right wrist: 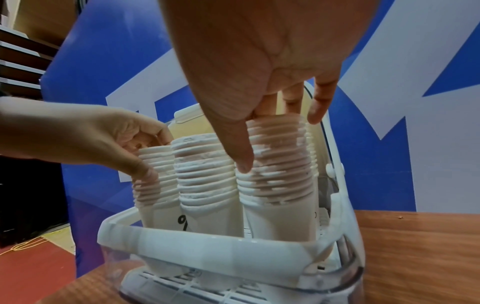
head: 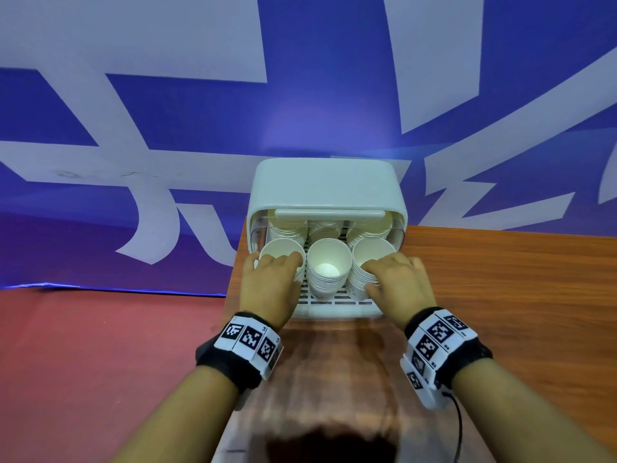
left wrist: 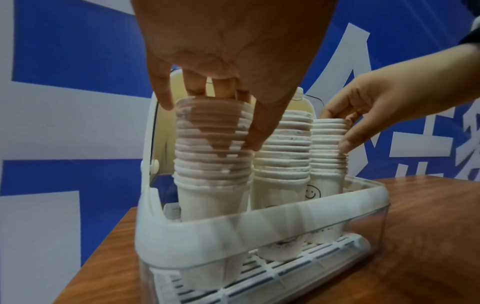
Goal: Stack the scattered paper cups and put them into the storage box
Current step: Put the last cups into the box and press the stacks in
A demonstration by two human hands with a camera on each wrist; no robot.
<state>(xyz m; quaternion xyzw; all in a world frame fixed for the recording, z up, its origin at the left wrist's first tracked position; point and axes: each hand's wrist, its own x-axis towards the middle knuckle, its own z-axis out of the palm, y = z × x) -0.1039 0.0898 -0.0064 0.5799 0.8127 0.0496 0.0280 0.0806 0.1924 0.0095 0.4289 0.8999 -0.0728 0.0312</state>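
**Entry: three cup stacks in box, both hands engaged**

Item 1. A white plastic storage box with clear lower walls (head: 329, 192) is set at the far left corner of a brown wood-grain table (head: 500, 295). Its rounded lid is raised at the back; a white slatted tray (left wrist: 298, 261) forms the floor.

Item 2. Three tall stacks of white paper cups are stood upright, mouths up, in the front row of the box: the left stack (head: 282, 253), the middle stack (head: 329, 262), the right stack (head: 372, 253). Further stacks are seen in a row behind them. No loose cups are seen on the table.

Item 3. The left hand (head: 267, 285) is placed over the left stack: fingers are dipped inside the top rim, the thumb is pressed on the outer wall, so the stack is pinched at its top. The right hand (head: 399, 279) is applied likewise to the right stack, fingers (right wrist: 293, 98) inside, thumb outside. The middle stack is touched by neither.

Relation of note. Each stack lies directly beneath its grip, long axis vertical; any seating or lifting is judged to run straight along that axis. Each hand is nearest its own outer stack.

Clearance. The stacks stand just beside one another and near the side walls, so little lateral room is left. Open room is found above and toward the person; the raised lid overhangs the rear row.
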